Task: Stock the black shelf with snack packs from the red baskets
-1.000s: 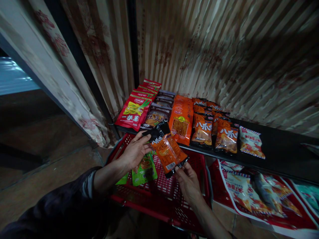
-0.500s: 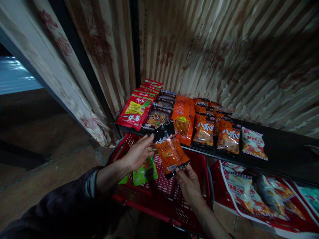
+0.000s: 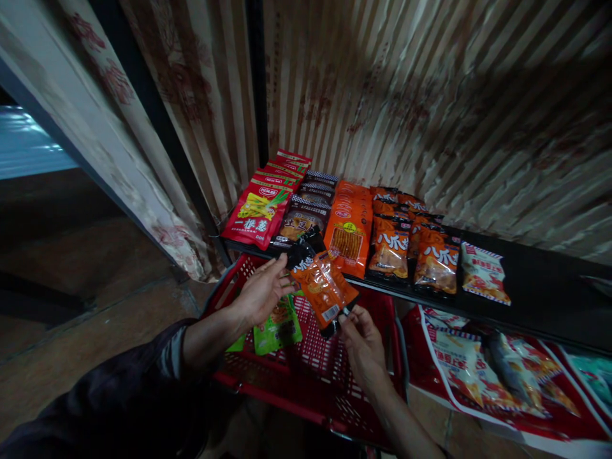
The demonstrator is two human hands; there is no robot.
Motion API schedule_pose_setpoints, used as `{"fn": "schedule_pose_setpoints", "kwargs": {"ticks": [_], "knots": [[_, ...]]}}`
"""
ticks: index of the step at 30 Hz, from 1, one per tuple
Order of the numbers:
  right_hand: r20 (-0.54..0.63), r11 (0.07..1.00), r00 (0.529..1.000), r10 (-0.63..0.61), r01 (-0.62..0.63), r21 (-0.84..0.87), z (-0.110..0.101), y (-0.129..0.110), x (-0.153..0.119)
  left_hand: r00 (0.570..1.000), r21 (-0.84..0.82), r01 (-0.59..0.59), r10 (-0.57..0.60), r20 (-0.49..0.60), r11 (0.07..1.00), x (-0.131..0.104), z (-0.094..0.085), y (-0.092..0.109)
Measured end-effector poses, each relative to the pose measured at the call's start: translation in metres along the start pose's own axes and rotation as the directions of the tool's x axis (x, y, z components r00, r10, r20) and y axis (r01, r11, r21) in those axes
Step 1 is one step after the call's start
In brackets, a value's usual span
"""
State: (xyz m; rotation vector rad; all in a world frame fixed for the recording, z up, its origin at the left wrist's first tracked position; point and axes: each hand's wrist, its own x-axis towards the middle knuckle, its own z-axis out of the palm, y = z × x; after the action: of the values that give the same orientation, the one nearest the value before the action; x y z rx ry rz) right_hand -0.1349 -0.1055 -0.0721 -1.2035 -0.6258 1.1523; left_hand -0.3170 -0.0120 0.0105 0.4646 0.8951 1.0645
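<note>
An orange-and-black snack bag (image 3: 322, 287) is tilted between my two hands, its barcode and back seam facing me. My right hand (image 3: 361, 341) pinches its lower right corner between thumb and fingers. At the bag's upper left edge is my left hand (image 3: 261, 290), thumb up and fingertips against the edge; part of its grip is hidden. Below the bag stands a red shopping basket (image 3: 268, 389) with perforated walls. Green snack packets (image 3: 277, 328) lie inside it, on the left.
Behind the basket, a black shelf (image 3: 535, 290) bears red packets (image 3: 258, 217), brown packets (image 3: 303, 220), orange packets (image 3: 351, 223), several orange-and-black bags (image 3: 436, 258) and a white bag (image 3: 485, 274). A red-sided container (image 3: 421, 357) of snack bags stands lower right. Pleated curtain (image 3: 363, 95) hangs behind.
The snack bag has turned a little, its top leaning further left and its lower end slightly higher. My left thumb has drawn slightly back from its top. Packets on the shelf stay put.
</note>
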Motion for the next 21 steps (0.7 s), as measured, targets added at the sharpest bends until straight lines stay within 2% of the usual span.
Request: {"fn": "schedule_pose_setpoints", "kwargs": {"ticks": [3, 5, 7, 9, 11, 12, 14, 17, 21], "knots": [[-0.072, 0.973, 0.989, -0.127, 0.11, -0.203, -0.005, 0.005, 0.003, 0.999, 0.004, -0.015, 0.015, -0.029, 1.0, -0.001, 0.002, 0.0], [-0.059, 0.872, 0.952, -0.302, 0.25, -0.42, -0.008, 0.004, 0.004, 0.999, 0.009, -0.011, 0.011, -0.041, 1.0, -0.002, 0.003, -0.001], [0.061, 0.654, 0.868, -0.493, 0.416, -0.631, -0.01, 0.0, 0.004, 0.999, 0.009, -0.008, 0.008, -0.039, 1.0, -0.004, 0.004, -0.001], [0.263, 0.377, 0.745, -0.613, 0.568, -0.732, -0.012, -0.004, 0.002, 0.999, 0.009, -0.003, 0.004, -0.043, 1.0, -0.006, 0.005, -0.003], [0.451, 0.174, 0.64, -0.622, 0.674, -0.718, -0.012, -0.005, 0.0, 0.997, 0.018, 0.001, 0.001, -0.075, 1.0, -0.007, 0.005, -0.005], [0.516, 0.125, 0.612, -0.599, 0.708, -0.695, -0.012, -0.005, -0.001, 0.995, 0.026, 0.001, 0.002, -0.095, 1.0, -0.008, 0.006, -0.007], [0.575, 0.114, 0.606, -0.55, 0.737, -0.667, -0.011, -0.003, -0.003, 0.993, 0.037, -0.007, 0.012, -0.115, 0.999, -0.01, 0.006, -0.01], [0.577, 0.157, 0.627, -0.524, 0.736, -0.658, -0.009, 0.0, -0.006, 0.995, 0.048, -0.027, 0.032, -0.09, 0.998, -0.012, 0.007, -0.013], [0.587, 0.162, 0.618, -0.523, 0.748, -0.644, -0.007, -0.002, -0.011, 0.995, 0.091, -0.043, 0.051, -0.087, 0.995, -0.017, 0.007, -0.015]]}}
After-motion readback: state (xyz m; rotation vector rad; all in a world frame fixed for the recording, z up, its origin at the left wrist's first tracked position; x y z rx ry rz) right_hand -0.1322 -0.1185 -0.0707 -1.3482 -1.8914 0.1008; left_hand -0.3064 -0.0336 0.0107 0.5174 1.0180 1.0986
